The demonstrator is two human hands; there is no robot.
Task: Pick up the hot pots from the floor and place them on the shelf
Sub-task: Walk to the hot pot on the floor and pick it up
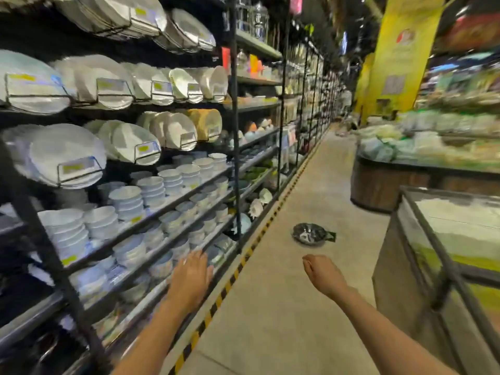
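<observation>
One shiny steel hot pot with a dark label at its right side lies on the concrete aisle floor, ahead of both hands. My left hand is stretched out flat with fingers apart, in front of the lower shelves, and holds nothing. My right hand hangs over the floor short of the pot, fingers curled loosely inward, with nothing in it. The frame is blurred by motion.
Black metal shelving full of white plates and stacked bowls runs along the left. A yellow-black floor stripe marks its foot. A glass-topped display case stands at the right, and a wooden produce stand lies beyond it.
</observation>
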